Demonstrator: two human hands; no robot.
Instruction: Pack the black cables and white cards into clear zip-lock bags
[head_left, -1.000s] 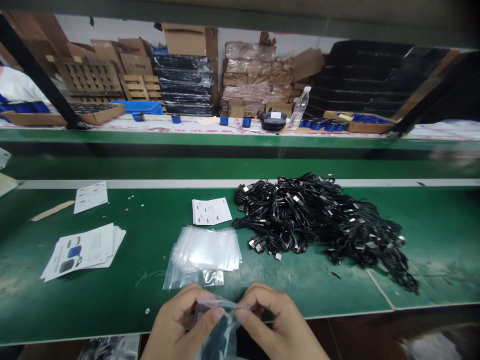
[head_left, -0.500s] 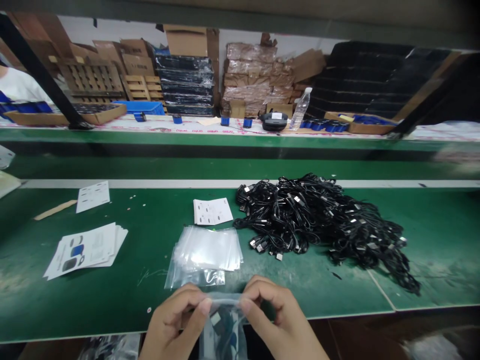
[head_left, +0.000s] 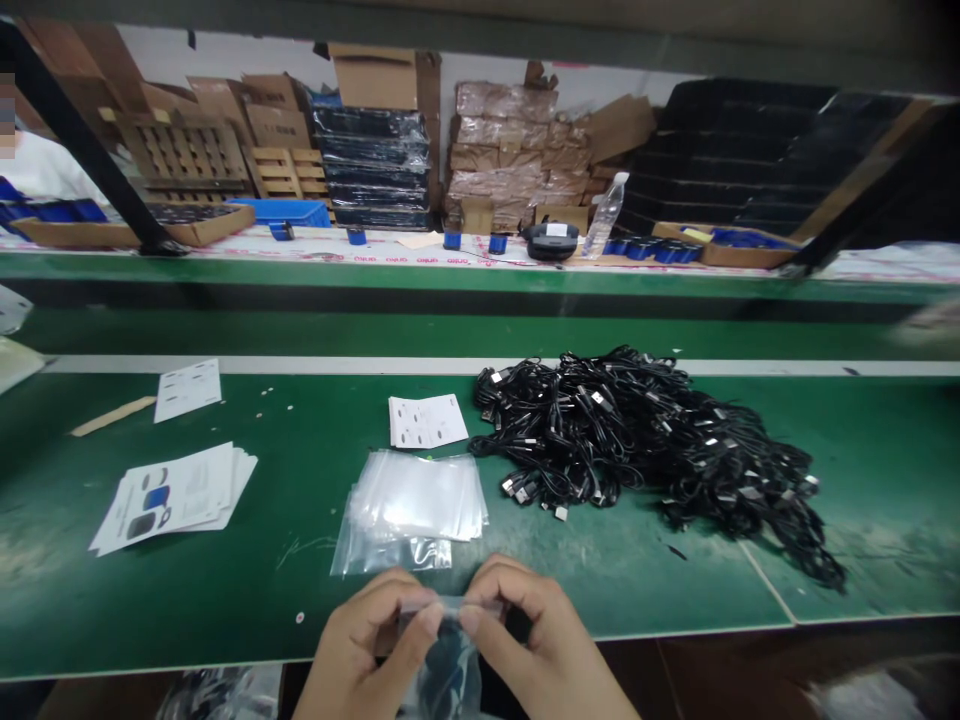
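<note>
At the table's front edge, both my hands pinch the top edge of a clear plastic bag [head_left: 451, 660]. A dark coiled cable shows through its film. My left hand [head_left: 382, 640] grips the left part of the bag's mouth between thumb and fingers. On the right part, my right hand [head_left: 517, 630] does the same, its thumb close to the left one. Just beyond my hands lies a stack of flat clear bags [head_left: 416, 500]. A large heap of black USB cables [head_left: 637, 435] spreads to the right of it.
Printed leaflets [head_left: 176, 495] lie in a pile on the left. A smaller stack of folded sheets [head_left: 427, 421] sits behind the bags. Along the back shelf stand a plastic bottle [head_left: 606, 215], a black case [head_left: 551, 241] and small blue items. A person in white is at far left.
My hands have come closer together along the bag's mouth. The cable inside now shows as a dark coil, where a pale connector showed before.
</note>
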